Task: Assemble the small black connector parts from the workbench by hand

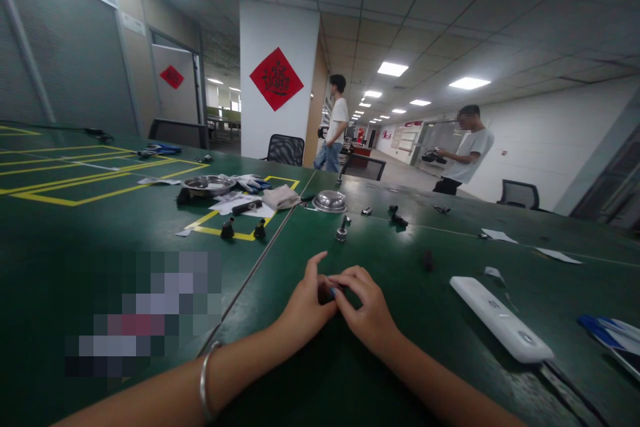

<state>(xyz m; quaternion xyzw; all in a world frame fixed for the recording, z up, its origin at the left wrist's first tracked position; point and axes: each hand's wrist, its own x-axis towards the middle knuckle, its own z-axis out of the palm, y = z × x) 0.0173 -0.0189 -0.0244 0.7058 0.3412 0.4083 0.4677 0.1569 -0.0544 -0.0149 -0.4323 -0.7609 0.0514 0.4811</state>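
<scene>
Small part [332,291], mostly hidden and perhaps blue-tipped, sits pinched between the fingertips of the left hand [304,307] and the right hand [369,313]. The hands meet just over the green table [350,373]. A silver bracelet [205,380] circles the left wrist. A white device [500,317] lies to the right. A metal fitting [342,232] and a steel bowl [330,201] stand beyond.

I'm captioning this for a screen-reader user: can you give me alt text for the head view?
Two bare hands, left hand and right hand, meet on a green table, pinching between them a small part that is mostly hidden. A white device lies to the right, a metal bowl farther back; one person and another stand behind.
</scene>
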